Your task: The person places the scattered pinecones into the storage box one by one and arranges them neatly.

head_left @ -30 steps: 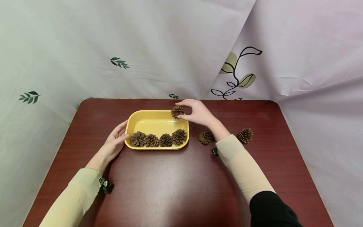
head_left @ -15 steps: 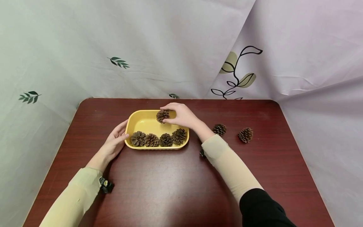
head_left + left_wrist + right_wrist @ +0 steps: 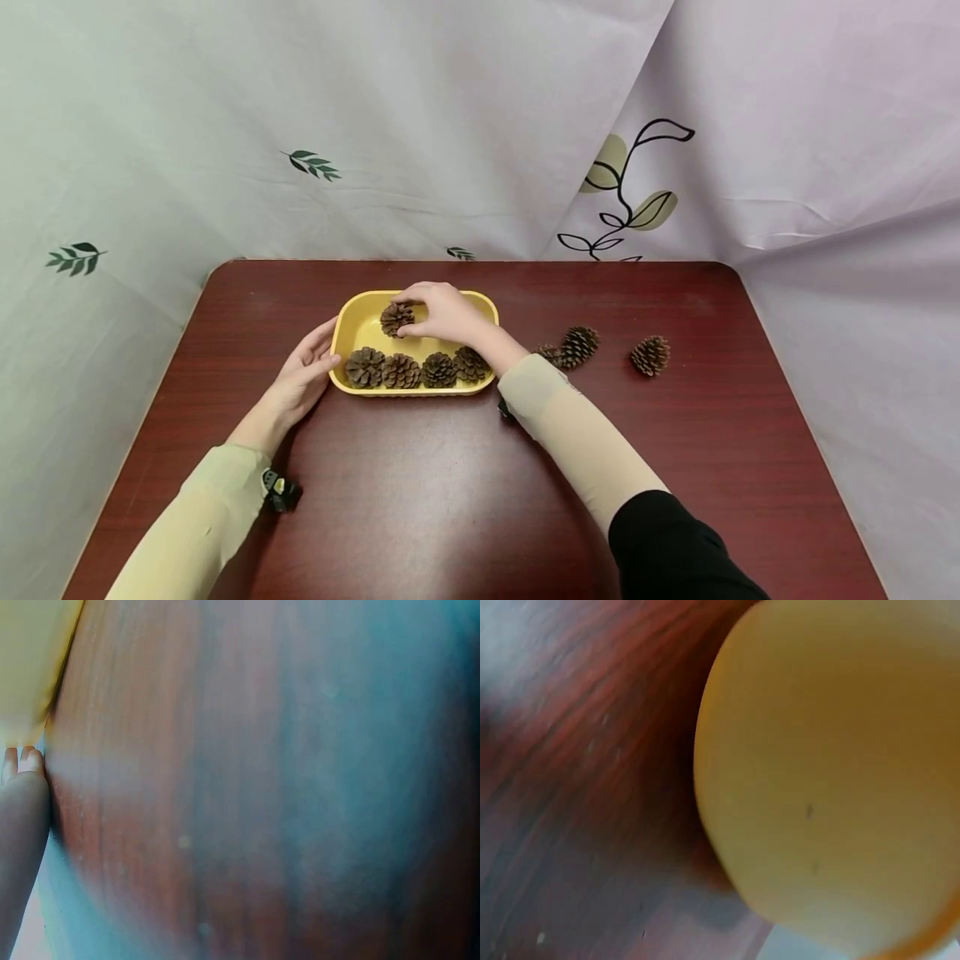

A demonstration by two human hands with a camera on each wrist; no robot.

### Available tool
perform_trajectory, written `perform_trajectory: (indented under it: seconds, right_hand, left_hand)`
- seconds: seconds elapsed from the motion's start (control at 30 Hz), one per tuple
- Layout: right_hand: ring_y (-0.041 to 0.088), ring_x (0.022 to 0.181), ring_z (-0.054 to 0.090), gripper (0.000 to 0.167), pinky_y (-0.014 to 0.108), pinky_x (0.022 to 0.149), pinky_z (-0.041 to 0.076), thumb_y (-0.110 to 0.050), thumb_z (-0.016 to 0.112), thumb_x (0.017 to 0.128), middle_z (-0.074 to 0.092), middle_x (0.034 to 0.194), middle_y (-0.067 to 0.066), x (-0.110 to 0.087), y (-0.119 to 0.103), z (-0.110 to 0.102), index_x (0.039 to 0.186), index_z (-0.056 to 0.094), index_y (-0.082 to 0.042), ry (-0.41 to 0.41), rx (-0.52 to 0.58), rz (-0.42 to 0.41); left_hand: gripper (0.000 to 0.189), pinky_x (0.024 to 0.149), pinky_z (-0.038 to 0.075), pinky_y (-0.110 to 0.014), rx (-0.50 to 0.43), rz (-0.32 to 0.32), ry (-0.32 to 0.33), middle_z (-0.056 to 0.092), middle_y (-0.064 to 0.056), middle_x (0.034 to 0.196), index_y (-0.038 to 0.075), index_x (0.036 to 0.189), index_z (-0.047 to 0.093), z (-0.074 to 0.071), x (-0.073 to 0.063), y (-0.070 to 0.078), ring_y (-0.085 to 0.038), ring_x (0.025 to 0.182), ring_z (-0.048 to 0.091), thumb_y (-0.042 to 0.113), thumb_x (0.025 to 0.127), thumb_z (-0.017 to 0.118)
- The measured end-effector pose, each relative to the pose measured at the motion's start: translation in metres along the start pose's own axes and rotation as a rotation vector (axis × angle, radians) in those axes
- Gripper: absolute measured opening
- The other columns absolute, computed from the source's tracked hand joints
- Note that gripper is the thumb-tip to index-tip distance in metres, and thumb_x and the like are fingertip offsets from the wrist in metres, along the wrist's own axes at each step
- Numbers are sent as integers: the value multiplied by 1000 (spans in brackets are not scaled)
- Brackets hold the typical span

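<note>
My right hand (image 3: 444, 315) pinches a brown pine cone (image 3: 395, 319) between thumb and fingers, over the back left part of a yellow tray (image 3: 414, 392). Whether that cone touches the tray's floor, I cannot tell. A row of several pine cones lies along the tray's front wall, from the leftmost cone (image 3: 365, 367) to the rightmost cone (image 3: 470, 364). With fingers fairly straight, my left hand (image 3: 300, 375) rests against the tray's left end, thumb at the rim. Its fingertips touch the tray in the left wrist view. The right wrist view has only the tray's wall (image 3: 817, 750) and the table.
Right of the tray on the dark red table (image 3: 405, 500) lie a pine cone (image 3: 580, 347), another partly hidden cone (image 3: 549, 355) by the right sleeve, and a third cone (image 3: 650, 356) farther right. A pale patterned curtain (image 3: 420, 125) hangs behind the table.
My right hand has carried its pine cone leftward along the back of the tray, from the right rim to the left part. The left hand and the tray have stayed put.
</note>
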State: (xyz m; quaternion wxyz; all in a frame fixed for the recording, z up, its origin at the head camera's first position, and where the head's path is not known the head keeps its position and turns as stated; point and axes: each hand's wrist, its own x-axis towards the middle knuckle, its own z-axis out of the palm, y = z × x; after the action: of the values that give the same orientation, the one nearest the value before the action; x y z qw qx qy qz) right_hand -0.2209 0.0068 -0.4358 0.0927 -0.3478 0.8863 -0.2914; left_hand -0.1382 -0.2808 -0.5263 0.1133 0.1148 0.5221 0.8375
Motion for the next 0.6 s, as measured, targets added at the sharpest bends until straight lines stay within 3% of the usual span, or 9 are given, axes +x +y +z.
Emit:
perform_trajectory:
  seconds: [0.47,0.53,0.6]
  right_hand:
    - [19,143,58,58,33,125,41,-36,82,95,65,150,3,23,-9,32,146,65,-14,-52,-19,35]
    - [17,134,64,58,32,124,42,-35,82,95,65,150,3,25,-9,35,146,65,-14,-50,-18,40]
    - [16,109,71,57,33,122,44,-34,82,95,66,150,3,28,-9,37,146,64,-14,-50,-6,47]
  left_hand:
    - [60,107,51,-17,3,4,1,62,10,150,17,152,52,-1,0,-1,-3,134,59,-17,103,43]
    - [60,107,51,-18,0,7,-3,62,9,150,17,153,52,0,0,-1,-3,134,59,-17,103,43]
    - [60,107,51,-18,-1,9,-5,62,9,149,17,152,52,0,1,-1,-4,134,59,-17,104,43]
